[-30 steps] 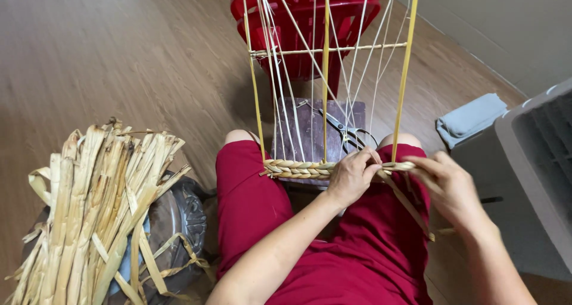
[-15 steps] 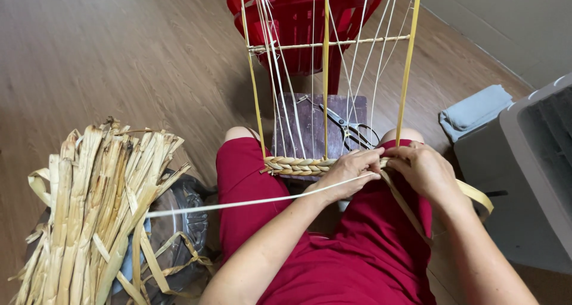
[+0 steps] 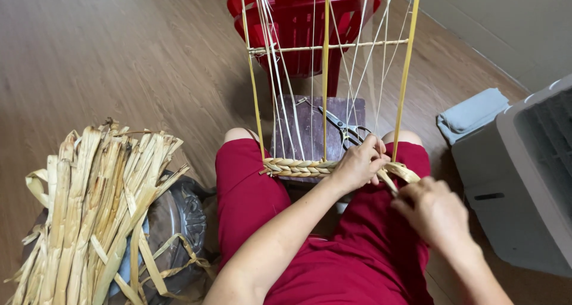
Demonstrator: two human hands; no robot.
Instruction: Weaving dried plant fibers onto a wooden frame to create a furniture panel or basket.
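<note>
The left hand [image 3: 360, 162] pinches the braided straw band [image 3: 298, 167] against the yellow frame [image 3: 405, 78] propped across the lap so the weave stays tight, while the right hand [image 3: 435, 212] closes around the loose strand [image 3: 390, 180], drawing it back, spare straw bundle [image 3: 89, 209] lying nearby.

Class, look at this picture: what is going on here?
A seated person in red shorts is weaving. The left hand presses on a braided straw band at the foot of an upright frame strung with thin cords. The right hand pulls a straw strip. A bundle of dried straw stands to the left; scissors lie on a stool behind.
</note>
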